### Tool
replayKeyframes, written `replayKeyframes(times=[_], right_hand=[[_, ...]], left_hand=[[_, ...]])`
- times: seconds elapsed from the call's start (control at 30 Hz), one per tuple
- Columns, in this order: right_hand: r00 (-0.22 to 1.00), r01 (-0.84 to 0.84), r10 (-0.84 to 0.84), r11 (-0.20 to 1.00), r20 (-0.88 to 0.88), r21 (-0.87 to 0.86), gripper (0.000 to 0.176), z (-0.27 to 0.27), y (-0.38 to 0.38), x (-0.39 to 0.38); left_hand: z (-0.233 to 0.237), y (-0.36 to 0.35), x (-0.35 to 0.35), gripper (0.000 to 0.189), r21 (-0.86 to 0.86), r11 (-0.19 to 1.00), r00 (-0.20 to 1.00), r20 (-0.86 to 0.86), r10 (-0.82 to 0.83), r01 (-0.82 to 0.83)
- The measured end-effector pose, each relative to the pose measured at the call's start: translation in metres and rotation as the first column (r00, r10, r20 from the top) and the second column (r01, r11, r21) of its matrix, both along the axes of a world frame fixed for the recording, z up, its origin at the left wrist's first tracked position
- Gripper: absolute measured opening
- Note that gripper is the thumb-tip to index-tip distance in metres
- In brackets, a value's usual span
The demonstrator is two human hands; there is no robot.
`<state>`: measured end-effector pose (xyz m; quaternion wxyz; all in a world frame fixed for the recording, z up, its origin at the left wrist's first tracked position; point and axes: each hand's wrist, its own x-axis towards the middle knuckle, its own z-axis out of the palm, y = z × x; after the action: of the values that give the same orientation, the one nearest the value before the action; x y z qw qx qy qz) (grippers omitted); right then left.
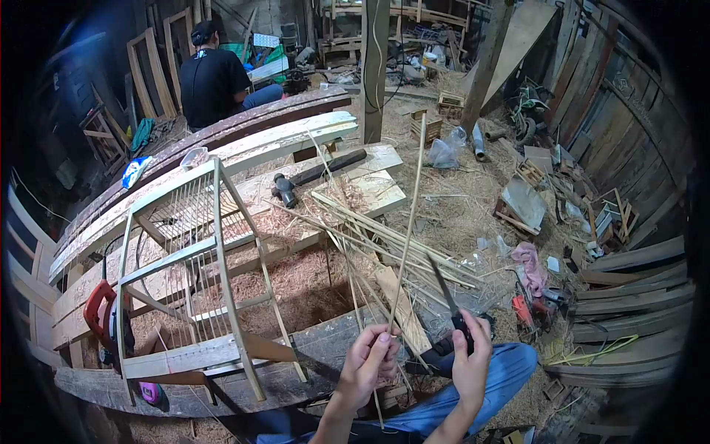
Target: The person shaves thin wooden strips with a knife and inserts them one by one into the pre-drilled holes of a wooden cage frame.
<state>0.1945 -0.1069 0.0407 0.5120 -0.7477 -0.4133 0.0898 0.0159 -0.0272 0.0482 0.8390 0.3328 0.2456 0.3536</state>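
My left hand (367,364) pinches a long thin bamboo stick (409,222) that stands nearly upright and reaches far above the hand. Just to its right, my right hand (472,359) grips a knife (446,292) by its dark handle, the blade pointing up and left towards the stick without touching it. Both hands are held over my lap, above my blue trouser leg (488,381). Behind the stick lies a pile of thin bamboo strips (384,237) across the boards.
A wooden cage frame (196,274) with thin bars stands at the left on long planks (222,159) strewn with shavings. A hammer (285,189) lies on the boards. A red power tool (100,314) sits far left. A person in black (211,78) sits at the back.
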Motion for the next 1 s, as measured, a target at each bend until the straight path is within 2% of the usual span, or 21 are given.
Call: replayKeyframes(times=[0.07,0.13,0.17,0.2,0.27,0.33,0.43,0.47,0.5,0.57,0.67,0.7,0.77,0.8,0.87,1.0], right_hand=[[1.000,-0.023,0.023,0.999,-0.007,0.050,0.028,0.009,-0.004,-0.007],[0.994,-0.071,0.076,0.995,-0.074,0.068,0.025,0.017,-0.006,-0.016],[0.963,-0.052,0.084,0.990,-0.257,0.130,0.027,0.010,-0.007,-0.023],[0.948,-0.065,0.109,0.986,-0.298,0.155,0.033,0.015,-0.009,-0.030],[0.977,-0.146,0.170,0.973,-0.130,0.180,0.036,0.021,-0.005,-0.039],[0.958,-0.228,0.246,0.965,-0.148,0.126,0.039,0.020,-0.004,-0.044],[0.956,-0.253,0.262,0.964,-0.135,0.081,0.036,0.010,0.001,-0.046],[0.966,-0.247,0.254,0.959,-0.038,0.137,0.033,0.008,0.004,-0.045],[0.969,-0.246,0.239,0.950,0.060,0.191,0.031,0.007,0.006,-0.044],[0.970,-0.241,0.230,0.949,0.074,0.205,0.027,0.007,0.008,-0.044],[0.970,-0.233,0.213,0.951,0.116,0.202,0.021,0.011,0.008,-0.043],[0.969,-0.228,0.205,0.957,0.140,0.182,0.019,0.013,0.008,-0.043],[0.957,-0.243,0.209,0.957,0.200,0.159,0.020,0.012,0.009,-0.041],[0.941,-0.257,0.216,0.958,0.261,0.131,0.020,0.012,0.008,-0.041],[0.941,-0.260,0.222,0.957,0.255,0.126,0.021,0.012,0.005,-0.039],[0.943,-0.259,0.218,0.955,0.251,0.145,0.022,0.011,0.002,-0.033]], left_hand=[[0.000,-0.002,-0.001,0.023,0.054,0.998,0.997,-0.070,0.028,-0.024],[-0.002,-0.005,-0.001,0.023,0.078,0.996,0.997,-0.065,0.050,-0.045],[-0.003,-0.006,-0.001,0.022,0.096,0.993,0.996,-0.064,0.068,-0.061],[-0.004,-0.007,-0.002,0.022,0.102,0.993,0.996,-0.065,0.066,-0.059],[-0.005,-0.009,-0.003,0.018,0.216,0.976,0.972,-0.219,0.087,-0.039],[0.000,-0.015,0.000,0.017,0.224,0.970,0.964,-0.227,0.141,-0.090],[-0.001,-0.020,0.004,0.016,0.270,0.946,0.951,-0.198,0.237,-0.179],[-0.002,-0.021,0.005,0.016,0.302,0.928,0.948,-0.158,0.276,-0.219],[-0.001,-0.022,0.004,0.016,0.303,0.929,0.949,-0.161,0.271,-0.214],[0.000,-0.022,0.002,0.018,0.360,0.915,0.925,-0.251,0.285,-0.184],[0.006,-0.023,-0.001,0.020,0.342,0.931,0.925,-0.300,0.234,-0.125],[0.005,-0.024,0.000,0.020,0.346,0.930,0.925,-0.300,0.234,-0.123],[0.002,-0.027,0.003,0.017,0.398,0.896,0.943,-0.173,0.286,-0.199],[0.003,-0.027,0.002,0.017,0.399,0.896,0.943,-0.176,0.284,-0.195],[0.005,-0.028,0.000,0.015,0.385,0.914,0.941,-0.244,0.236,-0.129],[0.011,-0.032,0.003,0.014,0.350,0.924,0.958,-0.178,0.227,-0.154]])
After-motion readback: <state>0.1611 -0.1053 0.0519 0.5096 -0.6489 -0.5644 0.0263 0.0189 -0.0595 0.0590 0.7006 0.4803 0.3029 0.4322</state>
